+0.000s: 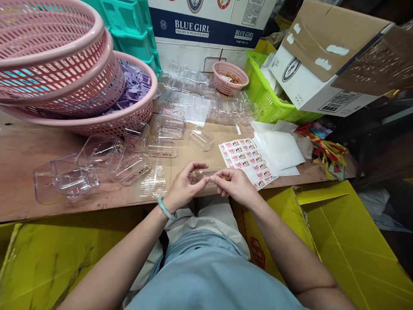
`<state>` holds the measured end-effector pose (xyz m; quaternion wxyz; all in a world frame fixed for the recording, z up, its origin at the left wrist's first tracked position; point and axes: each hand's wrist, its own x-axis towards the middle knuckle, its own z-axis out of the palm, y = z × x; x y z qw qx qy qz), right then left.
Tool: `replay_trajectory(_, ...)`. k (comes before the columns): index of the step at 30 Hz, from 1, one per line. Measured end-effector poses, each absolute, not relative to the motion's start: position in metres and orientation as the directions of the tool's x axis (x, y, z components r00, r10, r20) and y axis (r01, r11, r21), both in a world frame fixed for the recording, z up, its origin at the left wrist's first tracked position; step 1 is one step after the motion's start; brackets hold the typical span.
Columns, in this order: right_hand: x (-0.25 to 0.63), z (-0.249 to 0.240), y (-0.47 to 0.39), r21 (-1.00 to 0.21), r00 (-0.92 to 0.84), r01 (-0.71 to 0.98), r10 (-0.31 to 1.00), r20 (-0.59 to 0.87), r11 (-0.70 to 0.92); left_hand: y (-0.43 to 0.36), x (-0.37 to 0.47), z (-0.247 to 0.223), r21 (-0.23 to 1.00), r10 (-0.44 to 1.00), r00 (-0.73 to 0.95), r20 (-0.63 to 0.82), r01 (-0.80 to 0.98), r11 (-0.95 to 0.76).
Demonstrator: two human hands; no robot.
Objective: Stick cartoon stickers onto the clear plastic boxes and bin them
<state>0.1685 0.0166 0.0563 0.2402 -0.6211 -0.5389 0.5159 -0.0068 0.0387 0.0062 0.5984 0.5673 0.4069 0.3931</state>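
Observation:
At the table's front edge a small clear plastic box (211, 172) is held between both hands. My left hand (190, 183) grips its left side, thumb pointing inward, with a green bangle on the wrist. My right hand (234, 185) pinches the right side, and its thumb and fingertips meet the left thumb over the box. Part of an orange print shows on the box near the right fingers. A sheet of cat stickers (247, 159) lies just right of the hands. Clear plastic boxes, such as one lying alone (201, 138), are beyond and left of the hands.
Stacked pink baskets (97, 26) and a basket of purple pieces (142, 107) stand at the left. Behind are a small pink basket (227, 88) and a green crate (266, 97) bearing a cardboard box (322, 92). White sheets (279, 148) lie right of the stickers.

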Motion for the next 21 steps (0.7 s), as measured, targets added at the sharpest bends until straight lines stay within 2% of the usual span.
replay_trajectory(4, 0.166, 0.049, 0.008, -0.882, -0.089, 0.387, 0.941, -0.327, -0.27, 0.04, -0.008, 0.004, 0.999, 0.935, 0.353, -0.024, -0.019, 0.033)
replay_trajectory(7, 0.165, 0.049, 0.004, -0.868, -0.092, 0.465, 0.965, -0.244, -0.176, 0.039, -0.008, 0.002, 0.999, 0.935, 0.355, -0.01, -0.032, 0.023)
replay_trajectory(13, 0.167, 0.06, 0.001, -0.745, -0.059, 0.667, 0.997, -0.04, 0.01, 0.039, -0.007, 0.004, 0.994, 0.933, 0.355, -0.05, -0.076, 0.082)
replay_trajectory(21, 0.172, 0.037, 0.003, -0.561, -0.149, 0.797, 0.973, 0.176, 0.224, 0.035, -0.006, 0.005, 0.989, 0.951, 0.305, -0.05, -0.12, 0.09)
